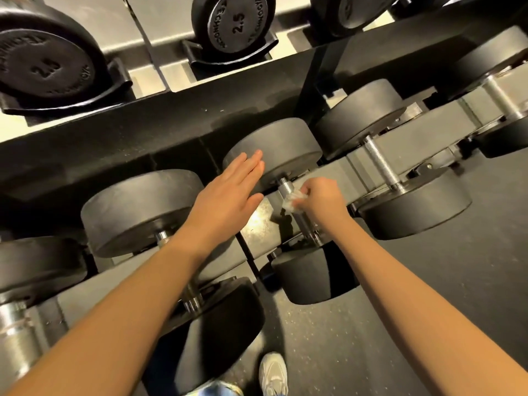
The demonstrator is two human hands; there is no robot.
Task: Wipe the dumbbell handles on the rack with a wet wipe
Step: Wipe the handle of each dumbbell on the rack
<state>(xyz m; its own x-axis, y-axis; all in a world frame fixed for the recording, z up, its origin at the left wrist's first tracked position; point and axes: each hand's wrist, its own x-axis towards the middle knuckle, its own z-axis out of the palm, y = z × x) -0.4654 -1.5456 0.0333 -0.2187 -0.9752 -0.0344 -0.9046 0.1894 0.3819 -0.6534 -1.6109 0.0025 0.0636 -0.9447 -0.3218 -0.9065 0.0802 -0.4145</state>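
1. far left: black round-headed rubber dumbbell (140, 210) sits on the dark metal rack (143, 132); its handle is mostly hidden under the left forearm.
2. left hand (228, 195) is flat, fingers straight and together, holding nothing. fingertips lie over the far head of the middle black dumbbell (274, 150); looks like steadying, but contact is too blurred to confirm.
3. that dumbbell's silver knurled handle (285, 188) is the one being wiped, so the step in hand is wiping, up near its far end.
4. crumpled white wet wipe (294, 200) is on that handle, pinched in the curled fingers of the right hand (323, 198).
5. further right: bare steel handle (380, 164) of the next dumbbell, no hand on it.
6. next move, my guess: drag the wipe down the near half of the bar, wrapped round it, then shift right.
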